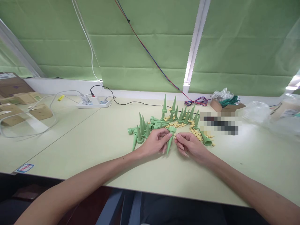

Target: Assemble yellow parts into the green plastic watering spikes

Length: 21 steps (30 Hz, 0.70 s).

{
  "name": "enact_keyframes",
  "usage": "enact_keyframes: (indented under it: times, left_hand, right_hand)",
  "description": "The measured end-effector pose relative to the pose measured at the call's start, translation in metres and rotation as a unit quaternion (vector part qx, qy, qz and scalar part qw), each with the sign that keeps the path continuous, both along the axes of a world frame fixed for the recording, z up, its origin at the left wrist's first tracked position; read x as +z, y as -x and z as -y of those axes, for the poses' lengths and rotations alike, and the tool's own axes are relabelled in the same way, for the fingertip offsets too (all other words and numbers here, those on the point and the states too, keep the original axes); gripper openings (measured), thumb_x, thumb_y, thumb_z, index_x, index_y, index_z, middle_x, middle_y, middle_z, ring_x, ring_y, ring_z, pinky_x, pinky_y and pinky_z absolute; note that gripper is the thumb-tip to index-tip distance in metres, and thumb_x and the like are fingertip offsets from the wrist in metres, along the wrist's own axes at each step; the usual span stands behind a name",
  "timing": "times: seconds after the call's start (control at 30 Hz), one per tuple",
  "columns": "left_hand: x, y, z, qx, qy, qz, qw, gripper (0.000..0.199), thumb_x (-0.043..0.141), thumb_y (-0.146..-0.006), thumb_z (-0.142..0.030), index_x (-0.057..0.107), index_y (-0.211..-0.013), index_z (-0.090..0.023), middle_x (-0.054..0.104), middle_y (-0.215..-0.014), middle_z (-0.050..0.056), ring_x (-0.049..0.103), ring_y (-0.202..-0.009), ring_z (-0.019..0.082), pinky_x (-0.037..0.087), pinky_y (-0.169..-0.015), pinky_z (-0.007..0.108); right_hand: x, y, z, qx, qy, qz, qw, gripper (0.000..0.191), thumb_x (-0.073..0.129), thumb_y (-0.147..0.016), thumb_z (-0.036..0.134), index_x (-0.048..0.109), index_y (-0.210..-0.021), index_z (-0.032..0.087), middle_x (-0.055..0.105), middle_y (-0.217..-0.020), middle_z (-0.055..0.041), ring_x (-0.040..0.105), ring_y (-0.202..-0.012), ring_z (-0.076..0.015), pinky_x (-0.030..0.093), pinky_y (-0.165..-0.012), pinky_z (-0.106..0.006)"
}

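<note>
Held green spike (169,146): in front of the heap, tip down and tilted, ribbed cap (172,129) up; couldn't tell if the tip touched the desk (93,150).
Left hand (156,141): fingers pinched around the spike below its cap.
Right hand (191,146): thumb and forefinger pinched a small yellow piece (175,136) right beside the spike; contact between the two unclear.
Slip risk: yellow piece looked tiny, so a loose pinch could have dropped it among the loose yellow pieces (179,125).
Twist risk: the spike tapered, so a sideways push might have turned it in my left fingers.
Knock risk: upright spikes (140,137) stood near my left hand; a careless swing could have toppled them.
Right of heap: lying spike (207,141), open end showing.
Farther out: power strip (103,104) left, cardboard box (233,109) right.
</note>
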State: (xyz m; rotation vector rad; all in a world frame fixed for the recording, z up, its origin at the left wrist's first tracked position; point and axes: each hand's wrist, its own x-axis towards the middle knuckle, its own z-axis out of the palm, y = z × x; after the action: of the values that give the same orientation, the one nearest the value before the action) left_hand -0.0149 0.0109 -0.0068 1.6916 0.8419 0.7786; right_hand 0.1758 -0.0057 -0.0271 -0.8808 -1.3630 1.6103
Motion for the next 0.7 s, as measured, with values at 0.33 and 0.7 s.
enact_keyframes:
  times: [0.33,0.7]
  left_hand:
    - [0.0004,0.001,0.0008,-0.009,0.01,0.001,1.0,0.036,0.054,-0.094,-0.049,0.05,-0.077,-0.018,0.049,-0.041,-0.007,0.041,-0.033,0.008,0.032,-0.038,0.019]
    - [-0.0001,0.0015,0.0005,-0.023,0.039,0.004,0.999,0.038,0.06,-0.09,-0.051,0.05,-0.075,-0.017,0.05,-0.039,-0.007,0.039,-0.031,0.007,0.031,-0.036,0.018]
  right_hand:
    - [0.0035,0.0005,0.001,-0.014,-0.048,0.067,0.997,0.045,0.062,-0.087,0.056,0.052,-0.065,0.018,0.046,-0.044,0.0068,0.037,-0.031,-0.0059,0.027,-0.034,-0.02]
    - [0.0011,-0.0041,0.0005,-0.024,-0.129,0.153,0.979,0.041,0.055,-0.094,0.051,0.053,-0.069,0.018,0.048,-0.044,0.0064,0.039,-0.032,-0.007,0.029,-0.036,-0.02]
